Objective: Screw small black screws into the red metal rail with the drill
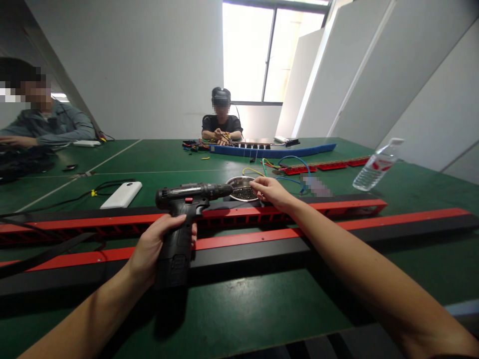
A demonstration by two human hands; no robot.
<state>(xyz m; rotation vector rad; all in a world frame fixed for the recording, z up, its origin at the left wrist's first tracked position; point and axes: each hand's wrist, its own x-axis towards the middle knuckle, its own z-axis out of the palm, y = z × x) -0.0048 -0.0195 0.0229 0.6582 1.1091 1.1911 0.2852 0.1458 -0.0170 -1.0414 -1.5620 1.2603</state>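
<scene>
My left hand [155, 247] is wrapped round the grip of a black cordless drill [185, 209], which points right, toward a small metal bowl [242, 188] of dark screws. My right hand [271, 192] reaches over the bowl's right rim with its fingers pinched together; what they hold is too small to make out. Both hands are above long red and black rails [337, 219] lying across the green table [262, 299].
A white power bank [121, 194] with a black cable lies at the left. A tilted water bottle [376, 167] stands at the right. Coloured wires [284, 167], red strips and a blue rail [273, 150] lie farther back. One person sits opposite, another at the far left.
</scene>
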